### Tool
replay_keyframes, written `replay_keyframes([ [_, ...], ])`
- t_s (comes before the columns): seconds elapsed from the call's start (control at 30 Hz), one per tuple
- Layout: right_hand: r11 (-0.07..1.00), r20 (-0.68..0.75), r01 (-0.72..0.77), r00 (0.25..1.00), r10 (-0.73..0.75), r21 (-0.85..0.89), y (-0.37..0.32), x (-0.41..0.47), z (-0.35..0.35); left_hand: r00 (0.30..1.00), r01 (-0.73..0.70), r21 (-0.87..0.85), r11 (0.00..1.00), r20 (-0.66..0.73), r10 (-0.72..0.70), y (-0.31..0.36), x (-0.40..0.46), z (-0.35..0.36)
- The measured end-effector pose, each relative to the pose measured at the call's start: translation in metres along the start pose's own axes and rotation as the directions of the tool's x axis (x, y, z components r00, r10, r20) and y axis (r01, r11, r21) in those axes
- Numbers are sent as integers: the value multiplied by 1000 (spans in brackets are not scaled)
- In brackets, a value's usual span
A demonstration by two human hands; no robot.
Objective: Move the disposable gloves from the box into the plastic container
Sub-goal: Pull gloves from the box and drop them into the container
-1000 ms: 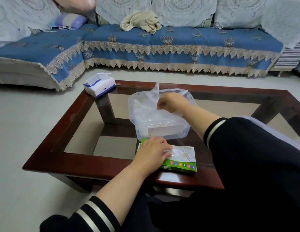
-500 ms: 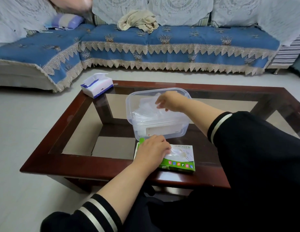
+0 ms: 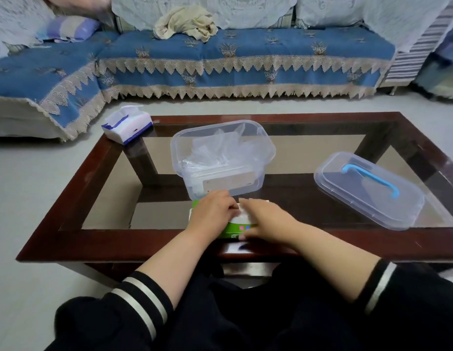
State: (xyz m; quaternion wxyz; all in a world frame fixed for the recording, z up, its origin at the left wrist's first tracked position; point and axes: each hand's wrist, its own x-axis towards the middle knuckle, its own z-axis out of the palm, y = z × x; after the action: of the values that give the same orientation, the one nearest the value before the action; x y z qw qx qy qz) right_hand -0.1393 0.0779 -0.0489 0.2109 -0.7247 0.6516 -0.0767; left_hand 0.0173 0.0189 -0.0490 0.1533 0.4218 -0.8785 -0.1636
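The green and white glove box (image 3: 236,228) lies at the near edge of the table, mostly covered by both hands. My left hand (image 3: 212,212) rests on its left half and holds it down. My right hand (image 3: 267,219) lies over its right half, blurred fingertips at the white opening beside the left fingers and thumb against the front face. Just behind stands the clear plastic container (image 3: 267,148), lid off, with crumpled clear disposable gloves (image 3: 215,152) piled inside.
The container's clear lid (image 3: 367,191) with a blue handle lies on the glass to the right. A tissue box (image 3: 126,124) sits on the far left corner of the dark wood-framed glass table (image 3: 68,239). A blue sofa (image 3: 220,59) runs behind.
My right hand left the container, where it dropped a glove, and came back down onto the box. The left hand stayed on the box. The camera view swung right, showing the lid.
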Motion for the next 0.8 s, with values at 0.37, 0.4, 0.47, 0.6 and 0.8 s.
replay_keyframes([
  [0.37,996,17,-59,998,58,60,0,2,5,984,-93,-129,987,-166,71,1,-6,1],
  [0.4,998,1,-62,998,62,25,-2,2,4,981,-103,-128,986,-176,79,1,-6,2],
  [0.47,998,-30,-61,998,60,-34,-4,2,3,975,-108,-130,986,-206,79,3,-6,3],
  [0.6,997,-74,-59,996,56,-43,-3,4,1,960,-112,-121,986,-270,76,5,-6,3],
  [0.8,994,-21,-105,994,105,8,2,5,4,961,-128,-166,978,-264,81,2,-5,8],
])
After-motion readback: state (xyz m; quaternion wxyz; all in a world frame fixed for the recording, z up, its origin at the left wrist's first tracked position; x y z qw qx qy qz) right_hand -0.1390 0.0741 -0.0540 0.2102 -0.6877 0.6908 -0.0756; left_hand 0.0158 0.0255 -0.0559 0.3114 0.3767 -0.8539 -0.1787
